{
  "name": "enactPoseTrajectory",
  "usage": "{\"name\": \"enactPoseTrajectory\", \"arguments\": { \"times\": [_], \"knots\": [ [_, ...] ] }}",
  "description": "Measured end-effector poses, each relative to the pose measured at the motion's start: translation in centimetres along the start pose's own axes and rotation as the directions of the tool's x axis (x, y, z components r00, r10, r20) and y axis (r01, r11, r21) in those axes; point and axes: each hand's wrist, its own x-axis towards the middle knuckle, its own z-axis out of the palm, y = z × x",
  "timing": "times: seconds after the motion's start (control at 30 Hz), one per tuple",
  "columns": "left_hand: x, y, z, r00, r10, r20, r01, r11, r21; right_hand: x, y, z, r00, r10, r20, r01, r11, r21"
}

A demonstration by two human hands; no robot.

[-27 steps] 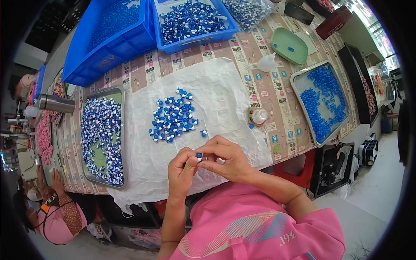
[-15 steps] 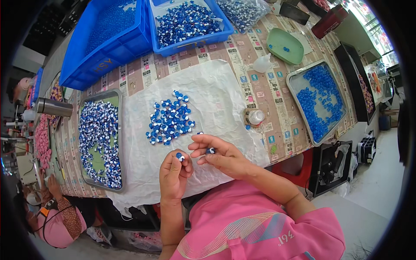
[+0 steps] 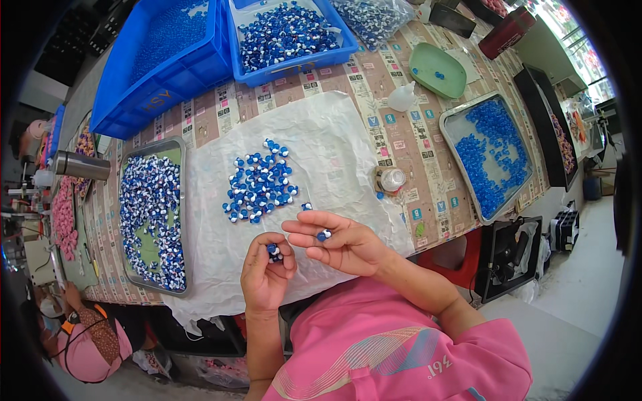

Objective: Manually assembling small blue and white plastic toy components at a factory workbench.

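Between the thumb and fingertips of my left hand (image 3: 266,279) is a small round blue-and-white bead (image 3: 273,249). My right hand (image 3: 359,251) is beside it, fingers stretched toward the left, with another blue-and-white bead (image 3: 324,235) held against the fingers near the thumb. Both hands are above the near part of a crumpled white paper sheet (image 3: 328,150). Farther out on the paper lies a loose pile of similar beads (image 3: 259,184). One lone bead (image 3: 306,206) rests just beyond my right fingertips.
Left of the paper stands a metal tray (image 3: 184,217) of blue-and-white beads; at right, another tray (image 3: 457,127) holds clear blue ones. Blue bins (image 3: 294,72) stand at the back. A small glass bottle (image 3: 392,178), white squeeze bottle (image 3: 402,98) and green dish (image 3: 449,60) are beyond my right hand.
My right hand has turned and opened its fingers somewhat, shifting slightly left. My left hand has lowered a little, and its bead has turned. The pile looks the same.
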Motion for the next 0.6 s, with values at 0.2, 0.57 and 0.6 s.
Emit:
{"name": "enactPoseTrajectory", "arguments": {
  "times": [0.2,0.57,0.6],
  "knots": [
    [0.2,-0.4,0.3,0.999,0.006,-0.04,-0.009,0.996,-0.086,-0.4,-0.3,-0.4,1.0,0.021,0.006,-0.021,0.998,0.062],
    [3.0,1.9,-4.3,0.767,0.623,-0.153,-0.029,0.271,0.962,2.3,-1.2,-0.7,0.84,-0.542,-0.015,0.051,0.106,-0.993],
    [3.9,1.9,-4.7,0.729,0.682,0.058,0.02,-0.106,0.994,3.0,-1.4,-0.7,0.818,-0.564,0.11,0.015,-0.17,-0.985]
  ]
}}
